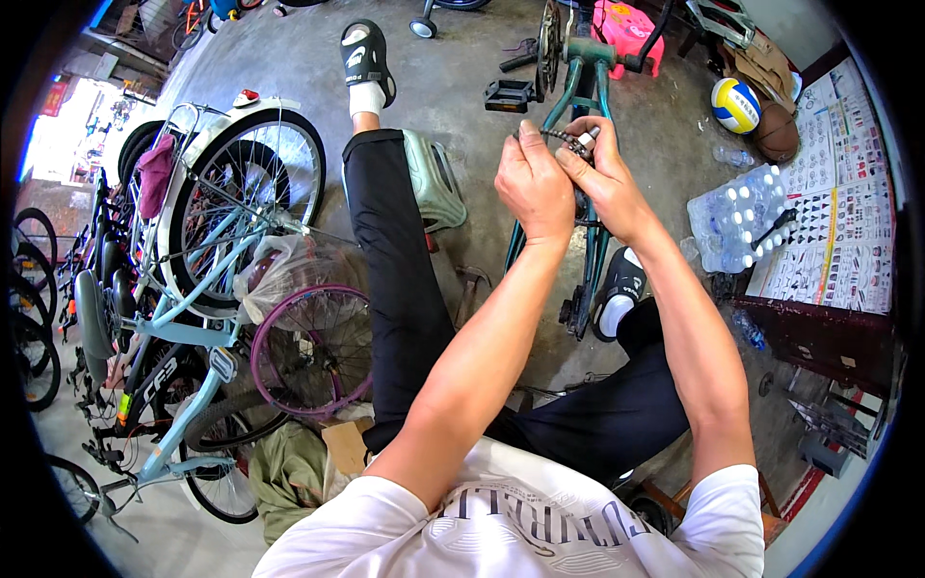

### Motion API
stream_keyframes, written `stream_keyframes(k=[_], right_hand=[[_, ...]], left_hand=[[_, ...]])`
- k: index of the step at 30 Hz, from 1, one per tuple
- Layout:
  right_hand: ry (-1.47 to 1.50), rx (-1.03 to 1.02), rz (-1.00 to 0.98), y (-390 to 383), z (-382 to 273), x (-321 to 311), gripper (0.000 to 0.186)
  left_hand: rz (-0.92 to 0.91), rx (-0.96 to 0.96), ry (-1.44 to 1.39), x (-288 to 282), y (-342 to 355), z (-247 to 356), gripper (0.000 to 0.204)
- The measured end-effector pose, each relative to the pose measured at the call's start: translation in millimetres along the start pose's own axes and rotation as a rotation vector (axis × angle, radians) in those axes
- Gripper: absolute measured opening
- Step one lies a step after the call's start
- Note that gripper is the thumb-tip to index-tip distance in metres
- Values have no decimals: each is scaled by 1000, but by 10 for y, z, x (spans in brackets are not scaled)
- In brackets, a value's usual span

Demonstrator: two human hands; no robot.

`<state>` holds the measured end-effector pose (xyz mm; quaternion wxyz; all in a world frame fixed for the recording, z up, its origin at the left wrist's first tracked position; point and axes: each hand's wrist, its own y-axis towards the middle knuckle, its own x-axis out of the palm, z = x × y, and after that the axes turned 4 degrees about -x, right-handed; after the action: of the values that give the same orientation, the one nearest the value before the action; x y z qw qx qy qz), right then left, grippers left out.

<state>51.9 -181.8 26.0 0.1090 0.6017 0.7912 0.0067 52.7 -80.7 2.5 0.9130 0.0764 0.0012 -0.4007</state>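
The green bicycle frame [571,82] stands just beyond and beneath the hands, between the person's feet. If it tips or rolls, it could tug whatever is being worked on; what holds it steady is hidden. The black pedal [508,94], beyond and left of the hands, could catch the knuckles if the crank swings round. The hands are close together, each pinching with its fingertips: the left hand [536,188] on one stretch of a dark chain [556,133], the right hand [613,178] around its other end and a small silver piece [589,137]. The chain lies between the fingertips, above the frame. A slack or slippery pinch could let it twist or drop between the tubes, and the silver piece looks small enough to be lost there.

As for room, the light blue bicycle [198,279] bounds the space well left of the hands, past the black-trousered leg. Right of them, past a strip of bare floor, sits a pack of bottles [732,217]. A pale green stool [436,183] stands nearer on the left, crowding the left elbow's way outward.
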Motion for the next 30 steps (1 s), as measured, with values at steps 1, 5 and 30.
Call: stream_keyframes(k=[1, 5, 30], right_hand=[[24, -24, 0, -23, 2, -1, 41], [-9, -145, -21, -12, -81, -185, 41], [-535, -494, -233, -124, -87, 144, 48]], left_hand=[[-121, -46, -64, -37, 19, -24, 45], [-714, -358, -323, -356, 242, 226, 32], [-1413, 373, 638, -921, 1192, 66, 33]])
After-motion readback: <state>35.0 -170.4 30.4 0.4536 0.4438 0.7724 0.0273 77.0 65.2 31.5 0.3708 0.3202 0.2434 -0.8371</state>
